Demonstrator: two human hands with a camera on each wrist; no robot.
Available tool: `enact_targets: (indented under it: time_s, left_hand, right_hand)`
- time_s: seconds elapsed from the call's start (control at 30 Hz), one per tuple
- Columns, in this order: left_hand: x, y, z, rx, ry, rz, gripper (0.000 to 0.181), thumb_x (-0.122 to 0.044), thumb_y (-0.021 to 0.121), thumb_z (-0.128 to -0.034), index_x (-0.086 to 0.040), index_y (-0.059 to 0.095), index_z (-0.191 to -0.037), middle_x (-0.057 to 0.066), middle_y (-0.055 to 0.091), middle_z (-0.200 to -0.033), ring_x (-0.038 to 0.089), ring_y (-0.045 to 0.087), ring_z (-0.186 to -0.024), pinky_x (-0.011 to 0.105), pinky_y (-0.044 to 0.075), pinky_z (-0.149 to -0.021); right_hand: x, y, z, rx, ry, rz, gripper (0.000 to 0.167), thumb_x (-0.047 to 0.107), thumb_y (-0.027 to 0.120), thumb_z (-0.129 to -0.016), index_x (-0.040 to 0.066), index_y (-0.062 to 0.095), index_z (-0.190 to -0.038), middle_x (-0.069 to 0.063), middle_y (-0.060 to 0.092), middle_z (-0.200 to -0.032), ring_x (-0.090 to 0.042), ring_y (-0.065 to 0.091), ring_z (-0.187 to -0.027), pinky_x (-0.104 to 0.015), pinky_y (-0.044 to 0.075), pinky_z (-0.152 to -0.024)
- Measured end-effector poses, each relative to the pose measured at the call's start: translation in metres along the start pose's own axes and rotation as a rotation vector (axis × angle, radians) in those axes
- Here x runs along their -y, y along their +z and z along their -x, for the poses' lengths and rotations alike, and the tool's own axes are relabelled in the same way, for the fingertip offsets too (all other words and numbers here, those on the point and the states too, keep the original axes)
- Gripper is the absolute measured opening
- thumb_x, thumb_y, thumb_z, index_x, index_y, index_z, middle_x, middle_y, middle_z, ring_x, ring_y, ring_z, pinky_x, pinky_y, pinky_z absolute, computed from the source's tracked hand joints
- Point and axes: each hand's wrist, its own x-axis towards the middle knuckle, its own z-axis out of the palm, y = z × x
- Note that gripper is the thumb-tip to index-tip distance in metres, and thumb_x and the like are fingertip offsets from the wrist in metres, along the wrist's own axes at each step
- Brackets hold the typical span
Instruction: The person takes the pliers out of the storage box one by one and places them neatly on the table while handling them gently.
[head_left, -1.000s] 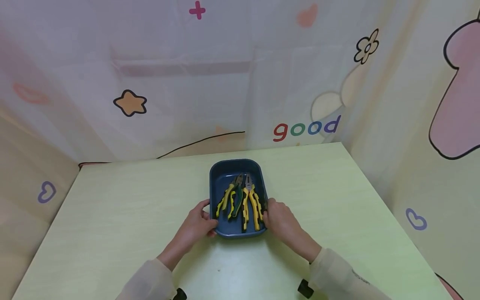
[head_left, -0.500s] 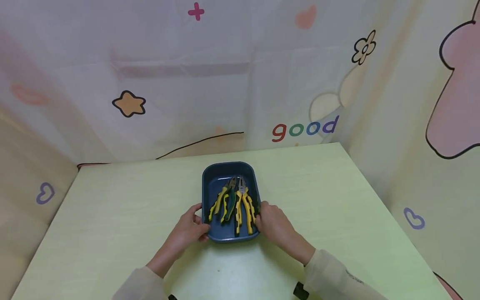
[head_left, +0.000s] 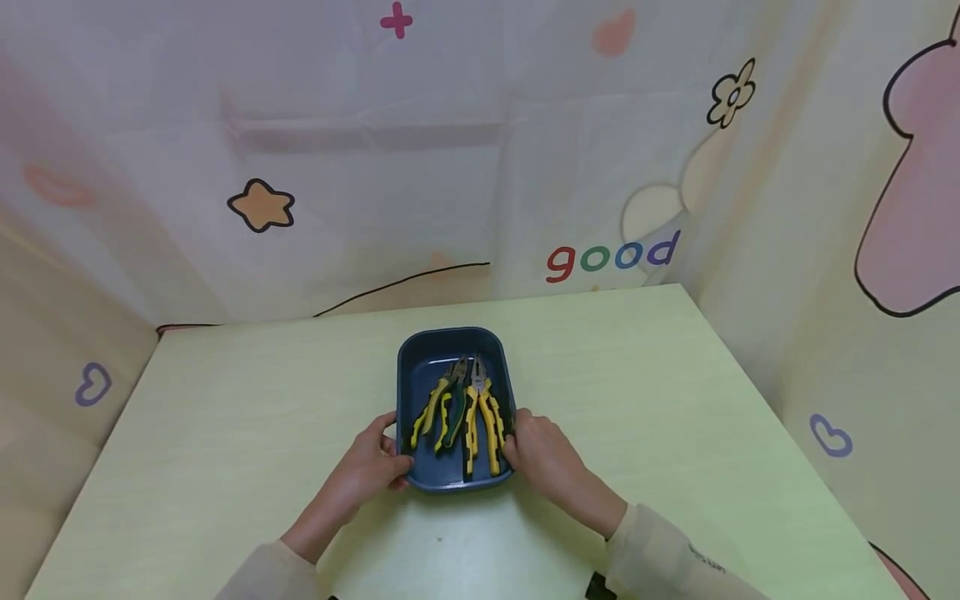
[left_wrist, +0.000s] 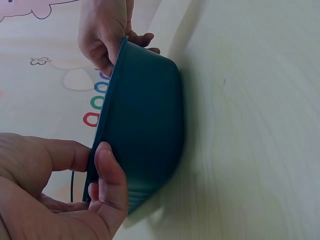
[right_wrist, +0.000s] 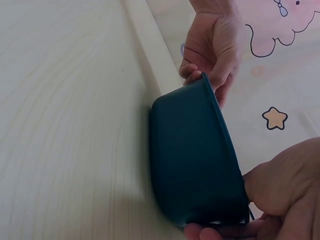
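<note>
A dark blue tray with rounded corners is between both hands in the head view. Inside it lie pliers with yellow, green and black handles, their metal noses towards the far end. My left hand grips the near left side, thumb over the rim. On the opposite side, my right hand holds the rim. From the left wrist, the tray's outer wall shows, with fingers bent round the edge. The right wrist view shows fingertips under the other side. Whether the tray's base touches the table cannot be told.
A pale wood-grain table spreads around the tray. Behind it hangs a light curtain printed with a star, hearts and the word "good". More printed fabric borders the right side.
Both hands have shifted the tray to the left and slightly towards me, with the pliers still in it. The grip on its sides looks the same throughout.
</note>
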Motion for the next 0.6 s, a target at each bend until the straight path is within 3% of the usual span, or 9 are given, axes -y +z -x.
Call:
enact_targets:
  time_s: [0.6]
  left_hand:
    - [0.0005, -0.0045, 0.0081, -0.007, 0.026, -0.061, 0.069, 0.008, 0.066, -0.0907, 0.007, 0.034, -0.152, 0.014, 0.051, -0.089, 0.021, 0.06, -0.066, 0.034, 0.057, -0.061]
  right_hand:
    - [0.0029, 0.0014, 0.0058, 0.005, -0.054, -0.023, 0.019, 0.01, 0.065, -0.098, -0.005, 0.056, -0.089, -0.004, 0.047, -0.063, -0.015, 0.046, -0.052, -0.027, 0.036, -0.047]
